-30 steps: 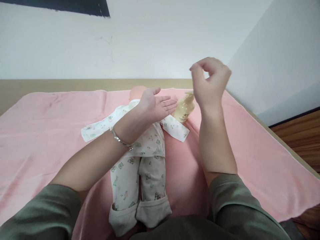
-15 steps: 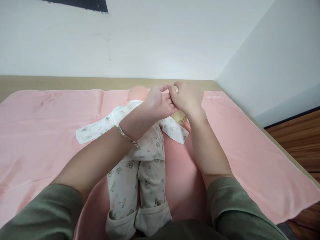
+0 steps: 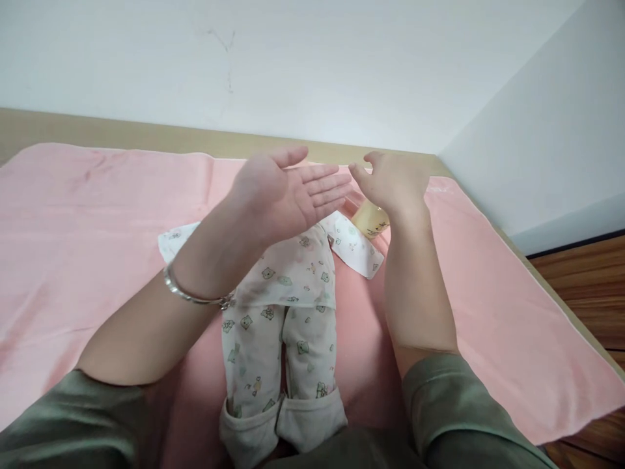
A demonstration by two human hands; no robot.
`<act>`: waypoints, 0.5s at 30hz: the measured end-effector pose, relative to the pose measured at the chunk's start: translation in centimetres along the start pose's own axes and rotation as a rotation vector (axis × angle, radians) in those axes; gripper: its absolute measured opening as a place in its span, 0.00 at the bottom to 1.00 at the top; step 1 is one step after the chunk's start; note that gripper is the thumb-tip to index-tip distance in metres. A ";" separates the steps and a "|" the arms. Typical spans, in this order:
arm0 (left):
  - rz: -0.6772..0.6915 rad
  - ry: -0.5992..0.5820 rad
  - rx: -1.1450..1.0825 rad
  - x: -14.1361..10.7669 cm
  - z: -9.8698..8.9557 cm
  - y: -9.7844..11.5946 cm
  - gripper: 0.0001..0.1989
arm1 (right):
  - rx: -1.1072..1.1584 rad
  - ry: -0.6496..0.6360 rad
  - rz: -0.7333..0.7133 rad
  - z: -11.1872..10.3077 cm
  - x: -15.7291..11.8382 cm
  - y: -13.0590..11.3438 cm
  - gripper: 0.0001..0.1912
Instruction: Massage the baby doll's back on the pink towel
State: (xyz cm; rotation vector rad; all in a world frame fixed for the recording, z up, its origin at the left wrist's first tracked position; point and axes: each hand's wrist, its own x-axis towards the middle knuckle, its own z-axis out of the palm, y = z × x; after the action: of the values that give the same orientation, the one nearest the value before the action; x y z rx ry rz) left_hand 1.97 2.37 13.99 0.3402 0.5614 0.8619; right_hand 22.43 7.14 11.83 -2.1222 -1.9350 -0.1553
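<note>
A doll in white printed clothes (image 3: 297,273) lies on a pink cloth (image 3: 112,195), its trouser legs toward me and its head hidden behind my left arm. My left hand (image 3: 293,192) is raised over the doll's upper body, palm up, fingers stretched out and thumb apart, holding nothing. Just to its right is my right hand (image 3: 388,179), back toward me, thumb and a finger apart, with nothing seen in it. Under my right hand, partly covered, a yellowish container with dark print (image 3: 370,220) lies beside the doll's sleeve.
The pink cloth covers a light wooden surface (image 3: 146,135) that ends at a white wall (image 3: 312,71). A second wall meets it at the right. Brown wood-grain panels (image 3: 586,267) stand beyond the right edge.
My hands, which were touching, have moved apart. The left has gone left and opened out flat; the right has shifted slightly right. The view has tilted a little.
</note>
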 end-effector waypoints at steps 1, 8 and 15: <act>0.024 0.002 -0.008 -0.8 -0.1 0.6 0.33 | 0.007 -0.010 -0.005 -0.1 0.1 0.0 0.28; 0.181 0.040 -0.042 -4.3 -0.7 3.0 0.33 | 0.074 -0.095 0.013 -0.8 0.0 0.5 0.29; 0.141 0.118 0.064 -4.9 -0.1 0.3 0.27 | 0.406 0.306 -0.024 -1.9 -1.7 -0.4 0.22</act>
State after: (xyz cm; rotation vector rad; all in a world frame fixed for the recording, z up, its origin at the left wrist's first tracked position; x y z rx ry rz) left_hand -0.84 -1.33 15.62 0.3926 0.6811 1.0065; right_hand 22.01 5.01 13.30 -1.7019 -1.6504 -0.0767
